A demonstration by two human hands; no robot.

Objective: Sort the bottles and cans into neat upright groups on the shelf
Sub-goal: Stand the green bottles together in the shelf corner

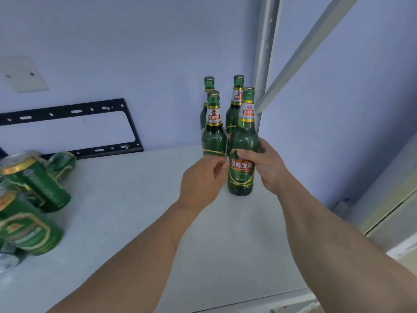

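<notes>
Bottles, four, green glass, upright, caps up, clustered at shelf [140, 211] back-right corner; front bottle [242, 152] label reads 经典啤酒. Right hand [265, 164] grasping front bottle; left hand [203, 177] curled around second bottle [214, 134]. Green cans [33, 195] tipped, far left.

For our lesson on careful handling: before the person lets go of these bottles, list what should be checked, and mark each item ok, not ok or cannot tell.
1. Front right bottle upright, base on the shelf: ok.
2. Right hand grips that bottle: ok.
3. Left hand holds the front left bottle firmly: cannot tell, its fingers are hidden.
4. Two rear bottles upright: ok.
5. Front left bottle's base flat on the shelf: cannot tell, hidden by the left hand.
6. Green cans grouped upright: not ok, several lie tilted at the left.
</notes>
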